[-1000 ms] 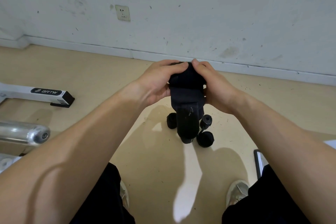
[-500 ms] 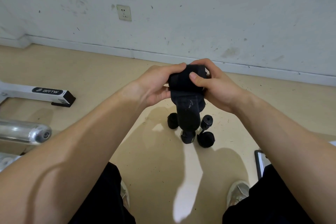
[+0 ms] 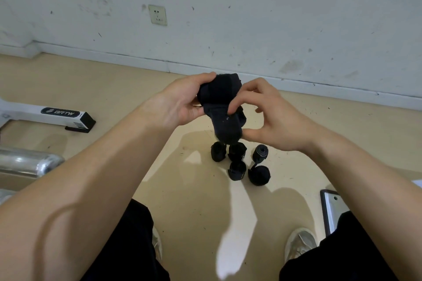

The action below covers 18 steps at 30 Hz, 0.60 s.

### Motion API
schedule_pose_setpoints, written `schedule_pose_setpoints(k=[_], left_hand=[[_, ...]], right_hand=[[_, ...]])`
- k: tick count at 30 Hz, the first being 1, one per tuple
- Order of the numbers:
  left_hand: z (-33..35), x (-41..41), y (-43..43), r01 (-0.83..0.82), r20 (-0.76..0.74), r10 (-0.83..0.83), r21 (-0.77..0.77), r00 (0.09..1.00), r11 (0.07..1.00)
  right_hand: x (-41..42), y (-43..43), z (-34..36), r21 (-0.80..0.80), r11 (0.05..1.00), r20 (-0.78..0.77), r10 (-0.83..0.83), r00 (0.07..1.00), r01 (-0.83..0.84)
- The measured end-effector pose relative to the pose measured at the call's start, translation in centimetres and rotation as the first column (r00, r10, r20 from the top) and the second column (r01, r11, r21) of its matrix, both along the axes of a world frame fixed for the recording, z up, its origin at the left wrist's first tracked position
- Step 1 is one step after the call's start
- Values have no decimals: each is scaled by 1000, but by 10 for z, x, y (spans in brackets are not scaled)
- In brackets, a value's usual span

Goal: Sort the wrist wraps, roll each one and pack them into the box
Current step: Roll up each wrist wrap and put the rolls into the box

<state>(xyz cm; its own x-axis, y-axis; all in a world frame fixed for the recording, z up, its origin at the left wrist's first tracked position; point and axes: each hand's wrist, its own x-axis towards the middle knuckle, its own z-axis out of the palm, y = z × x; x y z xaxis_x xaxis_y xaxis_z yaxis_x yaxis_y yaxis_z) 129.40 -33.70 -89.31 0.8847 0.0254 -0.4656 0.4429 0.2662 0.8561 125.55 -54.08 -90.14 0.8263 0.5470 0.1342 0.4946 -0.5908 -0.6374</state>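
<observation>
A black wrist wrap [image 3: 220,96], partly rolled, hangs in the air in front of me with a short tail [image 3: 227,128] dangling below the roll. My left hand [image 3: 182,104] grips the roll from the left. My right hand [image 3: 267,116] pinches the tail just under the roll, its other fingers spread. On the floor below stand several rolled black wraps [image 3: 238,161]; the front two are at the wrap [image 3: 236,170] and the wrap [image 3: 259,174]. No box is visible.
A white machine foot marked BRTW [image 3: 61,115] lies on the floor at left, above a chrome bar [image 3: 27,163]. A grey metal plate [image 3: 331,210] sits at right near my right shoe [image 3: 300,243]. The white wall carries a socket [image 3: 157,15].
The hanging tail has grown much shorter as the roll took it up. My right hand shifted from covering the roll to pinching below it, fingers now spread.
</observation>
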Motion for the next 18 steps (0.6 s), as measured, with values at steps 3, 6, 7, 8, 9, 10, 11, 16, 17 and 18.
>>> schedule_pose_setpoints(k=[3, 6, 7, 8, 9, 10, 11, 16, 17, 18], left_hand=[[-2, 0, -1, 10, 17, -10, 17, 1000, 1000], [-4, -2, -5, 24, 26, -25, 49, 999, 999], [-5, -4, -7, 37, 26, -38, 57, 999, 998], [-7, -5, -10, 51, 26, -53, 59, 998, 997], [-9, -7, -13, 68, 27, -69, 60, 997, 996], [-11, -8, -16, 86, 29, -88, 59, 996, 995], [-12, -9, -19, 107, 32, -109, 57, 994, 993], [-14, -15, -30, 178, 80, -180, 38, 980, 983], [-14, -16, -32, 176, 87, -178, 25, 980, 984], [-13, -18, -33, 171, 93, -171, 7, 981, 985]], right_hand=[[1, 2, 4, 80, 996, 50, -42, 998, 38], [3, 1, 8, 154, 984, 52, -94, 994, 85], [4, 0, 8, 184, 978, 56, -115, 992, 103], [5, 0, 8, 214, 969, 63, -139, 988, 123], [7, 0, 8, 240, 960, 74, -169, 983, 147], [9, 0, 7, 256, 950, 81, -204, 976, 177], [11, 0, 7, 267, 941, 81, -237, 968, 208], [20, 2, 1, 333, 879, 10, -367, 930, 343], [21, 2, -1, 347, 867, -12, -377, 926, 358], [23, 3, -3, 365, 854, -46, -382, 923, 372]])
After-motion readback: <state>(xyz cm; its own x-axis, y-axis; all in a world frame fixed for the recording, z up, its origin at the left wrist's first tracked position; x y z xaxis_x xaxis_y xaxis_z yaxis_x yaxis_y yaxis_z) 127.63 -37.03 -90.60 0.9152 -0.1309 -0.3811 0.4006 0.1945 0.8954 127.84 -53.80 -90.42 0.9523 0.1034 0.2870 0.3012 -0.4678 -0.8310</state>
